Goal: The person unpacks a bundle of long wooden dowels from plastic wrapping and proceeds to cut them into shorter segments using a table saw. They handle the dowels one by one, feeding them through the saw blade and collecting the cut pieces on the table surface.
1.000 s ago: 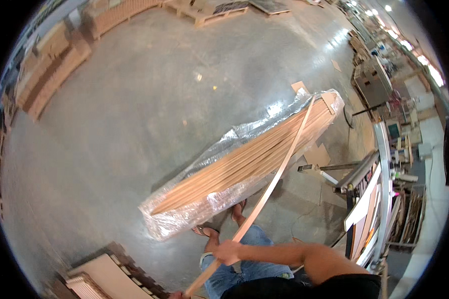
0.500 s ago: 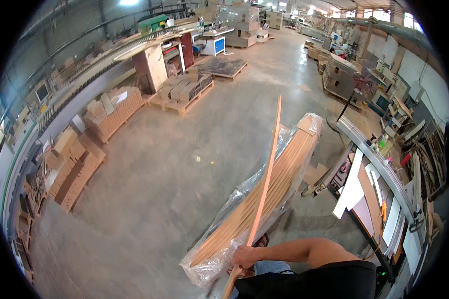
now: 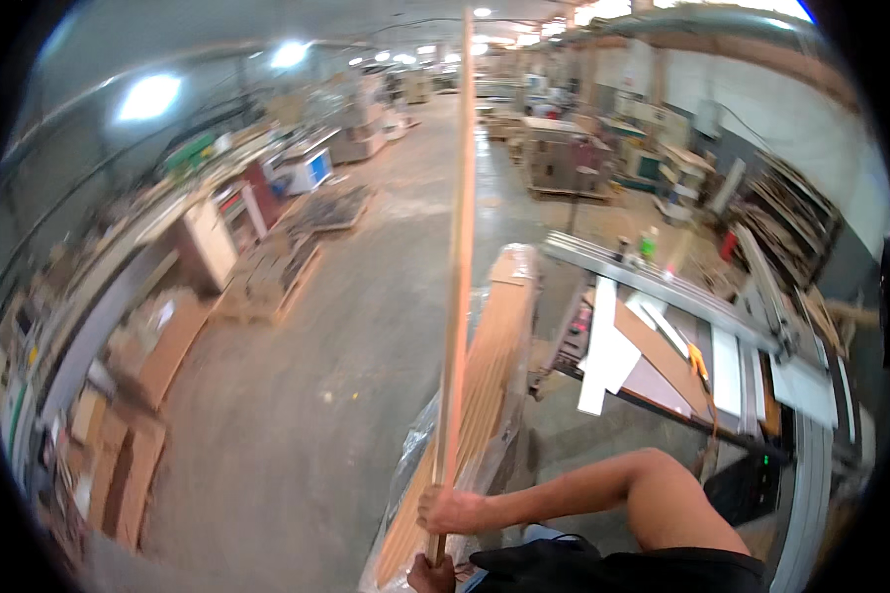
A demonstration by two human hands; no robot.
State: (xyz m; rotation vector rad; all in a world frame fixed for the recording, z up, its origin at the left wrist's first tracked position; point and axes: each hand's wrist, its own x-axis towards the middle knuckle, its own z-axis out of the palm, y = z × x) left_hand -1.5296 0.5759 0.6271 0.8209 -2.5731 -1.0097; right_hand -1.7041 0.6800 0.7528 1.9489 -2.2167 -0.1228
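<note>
My right hand (image 3: 453, 510) is closed round a long, thin wooden strip (image 3: 457, 296) near its lower end. Just below it, at the bottom edge, my left hand (image 3: 431, 573) grips the same strip, partly cut off by the frame. The strip stands tilted up and away from me, its far end reaching the top of the view. Under and behind it lies a bundle of similar wooden strips (image 3: 491, 341) in clear plastic wrap (image 3: 417, 435), on or close to the floor.
On the right stands a machine table with a metal rail (image 3: 653, 275), white and brown board offcuts (image 3: 653, 346) and an orange-handled tool (image 3: 698, 360). Pallets of stacked boards (image 3: 267, 282) line the left, beside a long roller conveyor (image 3: 119, 306). A wrapped stack (image 3: 564, 158) stands farther back.
The strip has swung more upright, its far end raised. My left hand has come into view on its lower end. The view has tilted up and turned right.
</note>
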